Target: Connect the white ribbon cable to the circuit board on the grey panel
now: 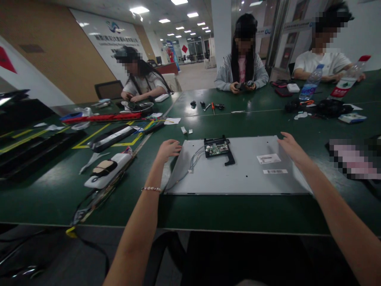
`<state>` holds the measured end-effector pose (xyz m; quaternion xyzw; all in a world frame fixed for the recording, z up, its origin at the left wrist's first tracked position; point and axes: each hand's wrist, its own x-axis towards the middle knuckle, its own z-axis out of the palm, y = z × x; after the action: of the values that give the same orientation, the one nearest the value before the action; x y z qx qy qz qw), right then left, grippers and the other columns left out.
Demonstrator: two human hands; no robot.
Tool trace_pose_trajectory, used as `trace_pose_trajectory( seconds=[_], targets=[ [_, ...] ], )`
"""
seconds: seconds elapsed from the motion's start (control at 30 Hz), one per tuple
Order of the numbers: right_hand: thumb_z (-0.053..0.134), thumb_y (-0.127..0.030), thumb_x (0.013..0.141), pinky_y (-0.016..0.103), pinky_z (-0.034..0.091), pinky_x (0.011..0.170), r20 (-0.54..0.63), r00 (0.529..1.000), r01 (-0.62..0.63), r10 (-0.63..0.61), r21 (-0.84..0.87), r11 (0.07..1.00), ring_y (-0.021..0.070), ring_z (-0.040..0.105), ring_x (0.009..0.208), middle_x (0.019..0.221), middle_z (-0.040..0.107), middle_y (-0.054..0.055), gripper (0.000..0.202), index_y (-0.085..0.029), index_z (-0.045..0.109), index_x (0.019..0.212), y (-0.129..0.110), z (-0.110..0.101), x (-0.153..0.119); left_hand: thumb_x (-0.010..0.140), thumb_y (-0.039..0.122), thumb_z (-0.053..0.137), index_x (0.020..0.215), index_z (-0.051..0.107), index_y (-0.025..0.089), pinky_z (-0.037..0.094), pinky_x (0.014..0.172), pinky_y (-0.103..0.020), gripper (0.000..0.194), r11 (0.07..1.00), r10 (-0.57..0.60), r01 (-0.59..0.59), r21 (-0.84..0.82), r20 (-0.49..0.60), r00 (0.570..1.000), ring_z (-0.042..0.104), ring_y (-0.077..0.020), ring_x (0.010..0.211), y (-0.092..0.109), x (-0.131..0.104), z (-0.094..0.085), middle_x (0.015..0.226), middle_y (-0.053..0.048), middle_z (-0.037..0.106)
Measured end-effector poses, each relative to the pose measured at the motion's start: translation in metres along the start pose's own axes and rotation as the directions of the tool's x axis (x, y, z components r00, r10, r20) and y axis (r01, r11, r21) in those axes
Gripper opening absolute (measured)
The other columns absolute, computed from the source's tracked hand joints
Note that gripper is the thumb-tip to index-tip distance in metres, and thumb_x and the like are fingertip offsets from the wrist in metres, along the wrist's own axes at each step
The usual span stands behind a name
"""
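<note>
A flat grey metal display panel lies back side up on the green table in front of me. A small green circuit board in a black bracket sits near its far edge, and thin grey-blue cables run from it toward the left. My left hand is at the panel's far left corner, its fingers against the edge. At the far right corner, my right hand has its fingers on the edge, the index finger fairly straight. Parts of the fingertips are hidden at both edges. Two white labels are on the panel's right half.
To the left lie a white power bank, cables and long black strips. Small tools lie farther back. Two bottles and black items stand at the right rear. Three people sit across the table.
</note>
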<state>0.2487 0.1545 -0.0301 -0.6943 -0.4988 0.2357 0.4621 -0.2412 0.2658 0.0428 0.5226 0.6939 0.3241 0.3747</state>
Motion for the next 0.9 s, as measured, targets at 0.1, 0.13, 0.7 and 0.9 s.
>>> trace_pose_trajectory(
  seconds=[0.1,0.13,0.7,0.9],
  targets=[
    [0.057,-0.046,0.081,0.053,0.038,0.107,0.012,0.999,-0.052,0.053,-0.088,0.995,0.0345,0.048,0.131,0.143,0.050,0.019,0.075,-0.021,0.038,0.149,-0.001,-0.001,0.000,0.088,0.026,0.054,0.101,0.064,0.014,0.058,0.062,-0.025,0.020,0.998,0.032,-0.032,0.048,0.000,0.999,0.071,-0.0224,0.092,0.002,-0.002,0.006,0.102,-0.014,0.072],
    [0.058,-0.043,0.080,0.053,0.036,0.109,0.021,0.999,-0.024,0.027,-0.116,0.993,0.0350,0.045,0.133,0.143,0.049,0.019,0.076,-0.018,0.037,0.149,-0.001,-0.001,0.000,0.087,0.026,0.055,0.100,0.065,0.014,0.058,0.061,-0.025,0.020,0.996,0.052,-0.051,0.073,-0.012,0.999,0.071,-0.0224,0.091,0.002,-0.002,0.008,0.101,-0.014,0.072],
    [0.047,-0.042,0.090,0.054,0.039,0.104,0.127,0.988,0.148,-0.087,-0.627,0.765,0.0402,0.041,0.135,0.146,0.042,0.024,0.073,-0.014,0.026,0.154,0.000,-0.004,-0.008,0.084,0.026,0.052,0.093,0.070,0.014,0.054,0.050,-0.019,0.023,0.927,0.244,-0.244,0.284,0.039,0.969,0.072,-0.0169,0.066,0.002,-0.002,0.022,0.086,-0.008,0.075],
    [0.036,-0.049,0.094,0.057,0.040,0.099,0.137,0.991,0.100,0.004,-0.747,0.658,0.0418,0.044,0.129,0.136,0.050,0.024,0.067,-0.016,0.029,0.153,-0.006,-0.005,-0.014,0.084,0.027,0.052,0.092,0.070,0.015,0.052,0.047,-0.017,0.023,0.906,0.276,-0.284,0.313,0.071,0.959,0.072,-0.0167,0.064,0.003,-0.003,0.025,0.087,-0.008,0.076]
  ],
)
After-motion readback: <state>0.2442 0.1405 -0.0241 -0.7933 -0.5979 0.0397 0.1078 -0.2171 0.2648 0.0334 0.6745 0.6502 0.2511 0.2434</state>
